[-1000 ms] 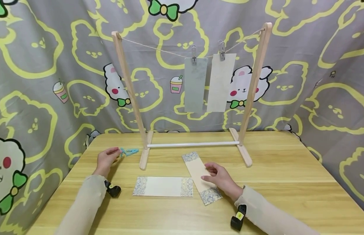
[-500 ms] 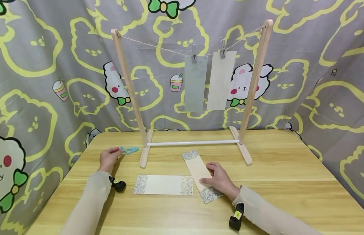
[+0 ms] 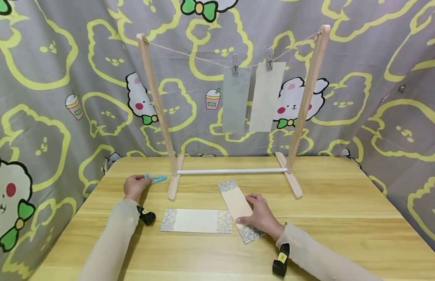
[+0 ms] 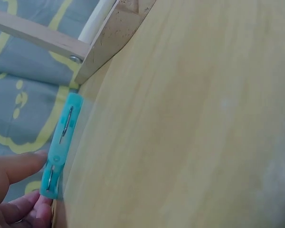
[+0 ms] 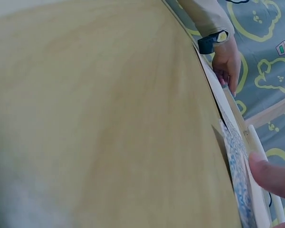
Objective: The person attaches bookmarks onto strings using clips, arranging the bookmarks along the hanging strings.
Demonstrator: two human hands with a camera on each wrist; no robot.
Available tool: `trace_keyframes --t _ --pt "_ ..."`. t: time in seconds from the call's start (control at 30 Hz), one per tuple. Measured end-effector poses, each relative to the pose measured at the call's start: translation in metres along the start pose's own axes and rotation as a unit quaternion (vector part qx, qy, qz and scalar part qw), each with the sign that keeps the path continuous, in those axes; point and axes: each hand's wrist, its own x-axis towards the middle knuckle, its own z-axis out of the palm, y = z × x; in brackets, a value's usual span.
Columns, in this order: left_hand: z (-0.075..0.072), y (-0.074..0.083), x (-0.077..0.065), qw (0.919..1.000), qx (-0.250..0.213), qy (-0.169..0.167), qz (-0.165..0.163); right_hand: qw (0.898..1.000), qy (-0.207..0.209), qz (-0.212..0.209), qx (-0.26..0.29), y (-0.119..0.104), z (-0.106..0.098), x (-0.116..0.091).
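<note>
On the table's left side my left hand (image 3: 135, 187) pinches a light-blue plastic clothespin (image 3: 158, 179) by its near end. The left wrist view shows the clothespin (image 4: 61, 142) with its metal spring, the fingers at its lower end. My right hand (image 3: 262, 214) holds a cream card (image 3: 236, 201) with patterned blue ends across its width, thumb on the near side. The right wrist view shows the card's patterned end (image 5: 237, 175) tilted a little off the wood. A second, white card (image 3: 196, 221) with patterned ends lies flat to its left.
Behind the cards stands a wooden frame (image 3: 301, 109) with a white crossbar (image 3: 235, 171). From its sagging string, metal clips hold a grey-green card (image 3: 236, 101) and an off-white card (image 3: 267, 99). A patterned curtain (image 3: 108, 89) surrounds the table (image 3: 329, 195).
My left hand has shifted slightly right along the clothespin and its fingers have drawn in on it. The right thumb has moved left and down across the cream card, which stays in place.
</note>
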Motion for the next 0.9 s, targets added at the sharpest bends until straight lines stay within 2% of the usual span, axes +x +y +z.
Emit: trace_keyframes --t 0.17,0.53,0.8,0.9 --pt "-0.002 0.0 -0.001 0.9998 0.005 -0.015 0.01 1.0 0.0 -0.008 -0.018 -0.001 -0.001 0.0" --pt "-0.003 -0.002 -0.001 0.9979 0.018 -0.047 0.041 1.0 -0.003 -0.004 -0.019 -0.003 0.0 0.001" --pt "-0.011 -0.009 -0.002 0.994 0.026 -0.092 0.052 1.0 -0.018 0.005 0.023 0.0 -0.003 0.006" --pt "-0.013 -0.01 -0.004 0.9929 0.028 -0.099 0.06 0.999 -0.018 0.016 0.043 0.001 -0.005 0.007"
